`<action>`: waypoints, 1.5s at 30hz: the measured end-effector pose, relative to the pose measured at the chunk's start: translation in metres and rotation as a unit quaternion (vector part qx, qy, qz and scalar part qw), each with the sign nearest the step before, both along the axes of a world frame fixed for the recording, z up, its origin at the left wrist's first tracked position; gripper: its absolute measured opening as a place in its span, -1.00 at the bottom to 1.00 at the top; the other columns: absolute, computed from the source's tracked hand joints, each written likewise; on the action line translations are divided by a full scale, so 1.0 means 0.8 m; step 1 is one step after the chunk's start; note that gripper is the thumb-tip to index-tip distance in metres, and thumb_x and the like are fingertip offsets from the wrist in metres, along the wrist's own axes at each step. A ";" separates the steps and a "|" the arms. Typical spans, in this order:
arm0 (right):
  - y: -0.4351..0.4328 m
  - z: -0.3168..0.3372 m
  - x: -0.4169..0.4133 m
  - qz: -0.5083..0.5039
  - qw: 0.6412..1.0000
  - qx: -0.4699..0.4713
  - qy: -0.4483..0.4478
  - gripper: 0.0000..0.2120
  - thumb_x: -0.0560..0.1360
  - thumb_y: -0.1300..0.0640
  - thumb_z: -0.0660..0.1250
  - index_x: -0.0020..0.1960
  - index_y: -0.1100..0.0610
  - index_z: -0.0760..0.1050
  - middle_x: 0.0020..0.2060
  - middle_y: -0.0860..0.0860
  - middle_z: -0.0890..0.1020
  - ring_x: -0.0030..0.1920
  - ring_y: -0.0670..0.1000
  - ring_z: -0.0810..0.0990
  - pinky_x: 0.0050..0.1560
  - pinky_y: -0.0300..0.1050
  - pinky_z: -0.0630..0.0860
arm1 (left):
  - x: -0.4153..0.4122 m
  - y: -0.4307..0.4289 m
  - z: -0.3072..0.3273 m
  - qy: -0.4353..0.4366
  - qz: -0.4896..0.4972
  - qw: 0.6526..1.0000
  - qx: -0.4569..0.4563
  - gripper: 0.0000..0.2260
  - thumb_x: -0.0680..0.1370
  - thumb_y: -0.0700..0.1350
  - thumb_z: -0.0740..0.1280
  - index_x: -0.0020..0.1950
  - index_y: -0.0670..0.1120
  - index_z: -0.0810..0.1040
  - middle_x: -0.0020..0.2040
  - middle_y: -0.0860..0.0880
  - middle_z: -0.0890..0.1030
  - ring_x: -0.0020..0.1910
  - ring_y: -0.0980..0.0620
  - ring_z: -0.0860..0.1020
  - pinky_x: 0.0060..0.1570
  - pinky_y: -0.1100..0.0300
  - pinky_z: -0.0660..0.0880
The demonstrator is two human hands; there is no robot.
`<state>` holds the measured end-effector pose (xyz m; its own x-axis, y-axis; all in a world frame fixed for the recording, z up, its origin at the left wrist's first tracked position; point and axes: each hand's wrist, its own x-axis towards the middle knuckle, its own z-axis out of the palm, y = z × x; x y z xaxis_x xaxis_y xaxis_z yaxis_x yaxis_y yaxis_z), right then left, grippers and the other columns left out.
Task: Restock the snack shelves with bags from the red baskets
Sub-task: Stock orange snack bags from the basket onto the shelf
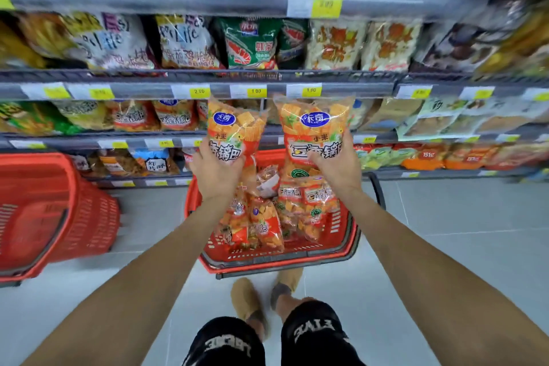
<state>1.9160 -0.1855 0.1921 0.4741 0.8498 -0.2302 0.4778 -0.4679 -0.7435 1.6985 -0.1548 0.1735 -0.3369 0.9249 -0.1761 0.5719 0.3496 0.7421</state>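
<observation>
My left hand (218, 171) grips an orange snack bag (233, 128) by its lower part. My right hand (337, 169) grips a second orange bag (312, 131) of the same kind. Both bags stand upright, raised in front of the middle shelf (267, 90). Below them on the floor stands a red basket (341, 235) holding several more orange bags (267, 223). Matching orange bags (172, 117) sit on the shelf to the left of my hands.
A second red basket (44, 211) stands at the left on the grey floor. Shelves packed with assorted snack bags run across the whole view, with yellow price tags (255, 91) on their edges. My feet (252, 300) are just behind the filled basket.
</observation>
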 end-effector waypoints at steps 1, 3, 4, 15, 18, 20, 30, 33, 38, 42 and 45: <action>0.005 0.022 0.003 0.003 1.000 0.007 -0.011 -0.07 0.40 -0.10 0.47 0.57 -0.02 -0.02 0.45 -0.05 0.35 0.41 0.05 0.37 0.34 0.03 0.38 | 0.004 0.004 0.020 -0.008 -0.003 1.000 0.015 -0.24 0.40 0.09 0.48 0.49 -0.09 0.21 0.33 -0.18 0.37 0.37 -0.17 0.24 0.27 -0.09 0.30; 0.013 0.070 0.011 0.010 0.999 0.038 -0.023 -0.06 0.39 -0.13 0.46 0.57 -0.02 -0.04 0.45 -0.05 0.35 0.40 0.07 0.37 0.33 0.12 0.40 | 0.011 0.014 0.060 -0.025 -0.004 0.999 0.046 -0.23 0.41 0.06 0.48 0.50 -0.10 0.20 0.33 -0.17 0.37 0.37 -0.15 0.25 0.27 -0.05 0.30; 0.016 0.095 0.014 0.012 0.998 0.058 -0.024 -0.05 0.39 -0.13 0.46 0.57 -0.01 -0.04 0.45 -0.04 0.35 0.41 0.07 0.37 0.34 0.13 0.39 | 0.014 0.020 0.081 -0.032 -0.006 0.997 0.063 -0.23 0.41 0.05 0.49 0.50 -0.10 0.21 0.33 -0.18 0.38 0.37 -0.16 0.26 0.27 -0.04 0.30; 0.033 0.323 0.036 -0.014 0.967 0.249 -0.056 -0.12 0.40 -0.06 0.48 0.55 -0.03 0.04 0.41 -0.07 0.40 0.36 0.03 0.40 0.24 -0.02 0.40 | 0.054 0.074 0.300 -0.074 -0.044 0.963 0.256 -0.23 0.39 0.12 0.47 0.49 -0.05 0.22 0.29 -0.12 0.38 0.34 -0.13 0.30 0.23 0.00 0.31; 0.046 0.362 0.040 -0.022 0.958 0.280 -0.062 -0.10 0.34 -0.15 0.48 0.53 -0.08 0.08 0.39 -0.10 0.42 0.33 0.02 0.43 0.25 0.03 0.45 | 0.060 0.087 0.344 -0.067 -0.046 0.953 0.292 -0.24 0.38 0.15 0.47 0.48 -0.02 0.22 0.29 -0.10 0.38 0.32 -0.10 0.30 0.16 0.04 0.33; 0.058 0.385 0.043 -0.027 0.952 0.298 -0.059 -0.14 0.29 -0.22 0.46 0.48 -0.13 0.14 0.32 -0.14 0.47 0.27 0.00 0.48 0.21 0.10 0.48 | 0.065 0.098 0.370 -0.066 -0.043 0.947 0.313 -0.25 0.38 0.18 0.46 0.47 -0.01 0.24 0.27 -0.09 0.39 0.31 -0.08 0.30 0.17 0.05 0.32; 0.147 0.466 0.044 -0.019 0.933 0.360 0.001 -0.15 0.32 -0.17 0.48 0.47 0.00 0.17 0.07 -0.18 0.53 0.13 -0.04 0.53 0.20 0.07 0.50 | 0.065 0.172 0.483 -0.041 0.012 0.930 0.364 -0.25 0.35 0.20 0.45 0.43 -0.01 0.23 0.23 -0.10 0.37 0.24 -0.11 0.34 0.15 -0.02 0.40; 0.182 0.486 0.038 -0.006 0.935 0.353 0.003 -0.15 0.34 -0.19 0.47 0.48 0.04 0.16 -0.04 -0.19 0.54 0.14 -0.01 0.52 0.20 0.05 0.47 | 0.066 0.192 0.508 -0.040 0.042 0.934 0.352 -0.25 0.35 0.18 0.45 0.43 -0.04 0.23 0.24 -0.13 0.35 0.26 -0.14 0.31 0.13 -0.04 0.40; 0.238 0.515 0.027 -0.002 0.934 0.358 0.015 -0.16 0.37 -0.22 0.43 0.49 0.07 0.17 0.26 0.02 0.52 0.28 0.08 0.47 0.26 0.04 0.42 | 0.070 0.221 0.546 -0.037 0.082 0.936 0.340 -0.27 0.35 0.16 0.45 0.42 0.00 0.25 0.28 -0.12 0.33 0.29 -0.14 0.29 0.14 -0.08 0.36; 0.271 0.529 0.016 0.017 0.937 0.348 0.002 -0.15 0.40 -0.23 0.40 0.52 0.06 0.11 0.25 0.02 0.54 0.29 0.09 0.46 0.22 0.02 0.39 | 0.060 0.249 0.558 -0.004 0.102 0.934 0.343 -0.29 0.38 0.15 0.45 0.43 0.00 0.24 0.30 -0.13 0.33 0.31 -0.16 0.28 0.15 -0.09 0.36; 0.294 0.534 0.009 0.029 0.942 0.335 0.008 -0.13 0.42 -0.22 0.39 0.53 0.13 0.07 0.35 0.07 0.46 0.35 0.12 0.42 0.25 0.01 0.38 | 0.057 0.269 0.555 -0.025 0.128 0.935 0.330 -0.26 0.39 0.15 0.45 0.45 -0.02 0.21 0.31 -0.14 0.32 0.31 -0.15 0.27 0.16 -0.09 0.34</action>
<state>1.9228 0.0493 0.6189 0.4238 0.8310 0.3604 0.4741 0.1355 -0.8700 1.7444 0.0601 0.6178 -0.5689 0.7282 0.3822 0.4904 -0.0727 0.8685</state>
